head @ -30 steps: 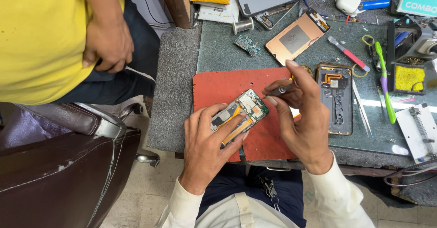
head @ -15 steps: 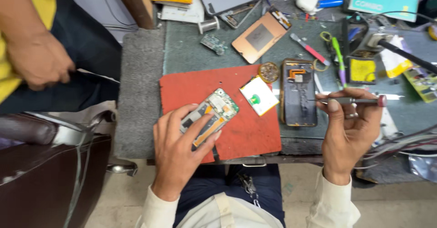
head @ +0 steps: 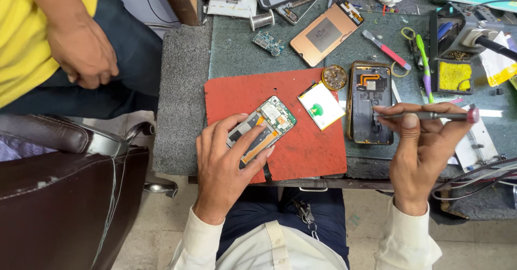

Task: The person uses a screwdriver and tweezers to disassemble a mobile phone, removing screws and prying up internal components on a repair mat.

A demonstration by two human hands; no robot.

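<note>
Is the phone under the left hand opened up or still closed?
Opened up. The phone lies on the red mat with its circuit board and orange flex cable bare, pinned by the left hand.

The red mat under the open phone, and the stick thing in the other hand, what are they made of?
The red mat looks like soft rubber or silicone: it is dull, without shine, lies flat and has a worn front edge. The stick is a thin screwdriver in the right hand; its grey, slightly shiny shaft suggests metal, with a reddish cap, probably plastic. The left hand steadies the opened phone.
</note>
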